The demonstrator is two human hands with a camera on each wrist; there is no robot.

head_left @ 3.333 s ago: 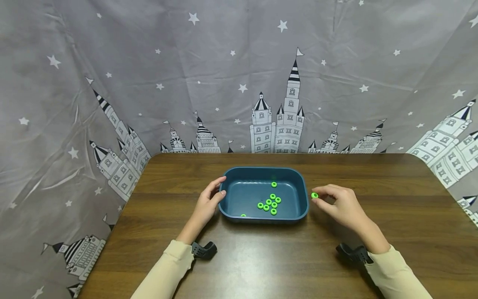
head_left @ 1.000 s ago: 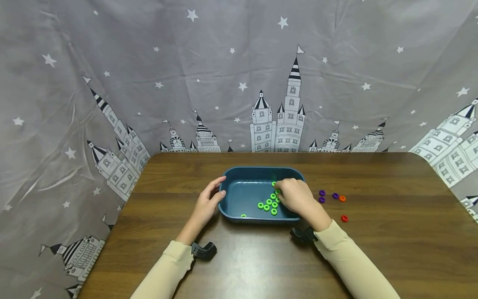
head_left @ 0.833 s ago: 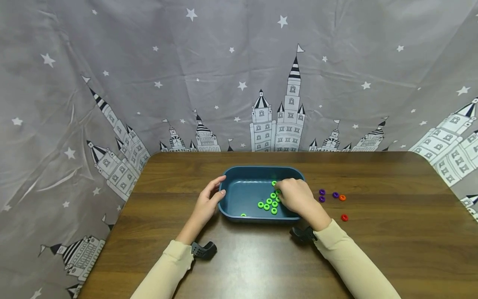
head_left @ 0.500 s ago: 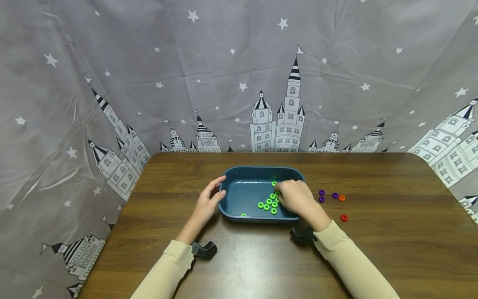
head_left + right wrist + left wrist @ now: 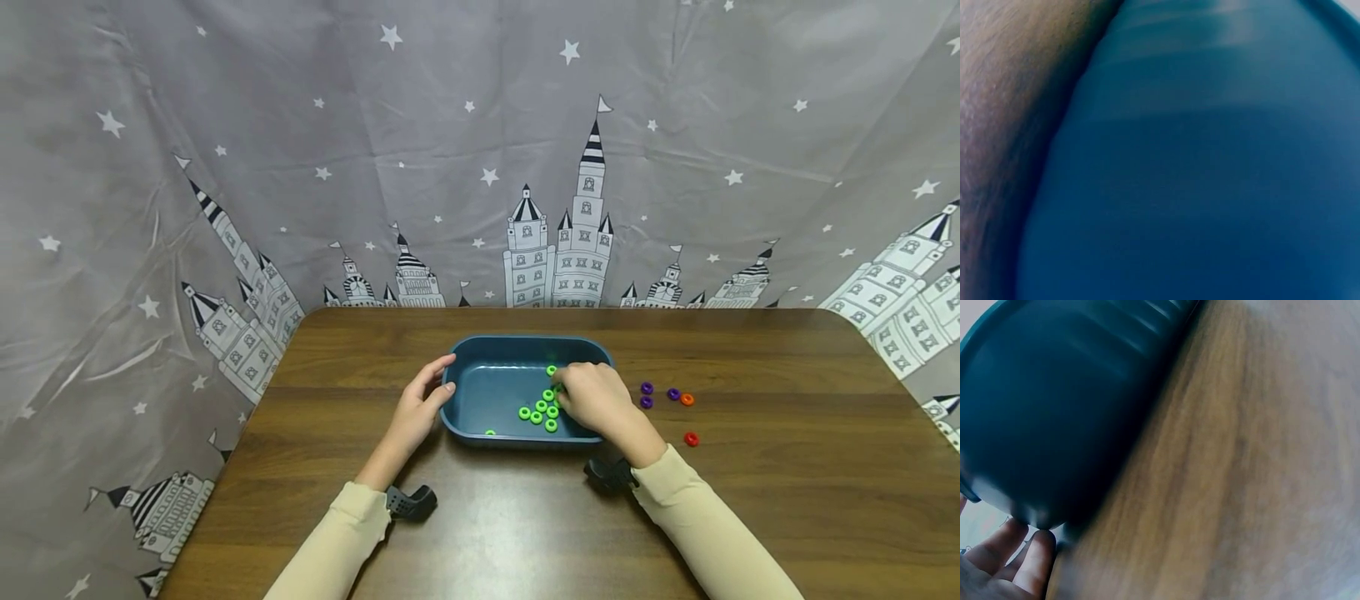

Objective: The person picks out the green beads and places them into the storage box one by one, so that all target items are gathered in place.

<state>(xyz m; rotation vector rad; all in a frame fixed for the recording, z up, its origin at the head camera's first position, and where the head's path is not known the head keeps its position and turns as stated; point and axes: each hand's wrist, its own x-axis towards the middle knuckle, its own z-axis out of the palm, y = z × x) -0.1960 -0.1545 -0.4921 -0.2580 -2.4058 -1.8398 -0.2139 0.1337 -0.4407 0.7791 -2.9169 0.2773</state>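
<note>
A dark blue rectangular plastic tub (image 5: pixel 487 375) stands mid-table. My left hand (image 5: pixel 412 412) holds its left end, with thumb and index finger at the rim in the head view. Other fingertips meet the outer wall in the left wrist view. My right hand (image 5: pixel 600 400) reaches over the tub's right end, fingers bent down inside. Several small green rings (image 5: pixel 524 413) lie on the tub floor, one green ring (image 5: pixel 558 388) right at the right fingers. The right fingertips are hidden; I cannot tell whether they pinch a ring. The right wrist view shows mostly tub wall (image 5: pixel 1197 175).
On the wooden table (image 5: pixel 787 467), right of the tub, lie three purple rings (image 5: pixel 647 402), an orange ring (image 5: pixel 687 400) and a red ring (image 5: pixel 692 439). A grey curtain (image 5: pixel 450 125) printed with castles hangs behind the table.
My right hand has moved left from beside the tub, where it pinched a green ring, into the tub, then stayed there. The purple, orange and red rings came into view. The left hand stays put.
</note>
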